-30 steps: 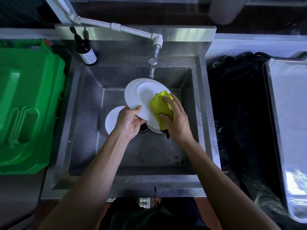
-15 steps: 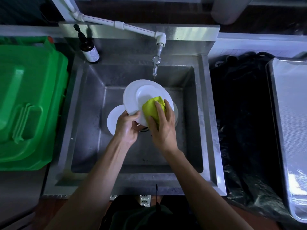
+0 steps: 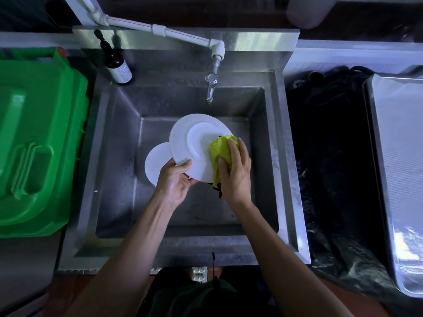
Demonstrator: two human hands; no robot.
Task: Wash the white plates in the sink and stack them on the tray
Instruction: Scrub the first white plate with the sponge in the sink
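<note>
A white plate [image 3: 192, 143] is held tilted over the steel sink [image 3: 283, 156]. My left hand [image 3: 175, 180] grips its lower left rim, thumb on top. My right hand [image 3: 235, 170] presses a yellow-green cloth [image 3: 218, 148] against the plate's right side, fingers curled over the cloth. A second white plate [image 3: 156, 162] lies on the sink floor, partly hidden behind the held one. The metal tray [image 3: 398, 156] lies at the far right.
A tap [image 3: 210, 88] on a white pipe hangs over the sink's back. A dark pump bottle [image 3: 116, 65] stands at the back left corner. A green plastic bin [image 3: 34, 143] sits left of the sink. Black plastic [image 3: 332, 156] covers the counter between sink and tray.
My right hand slid the cloth from the plate's centre back to its right side. The left hand keeps its grip on the rim.
</note>
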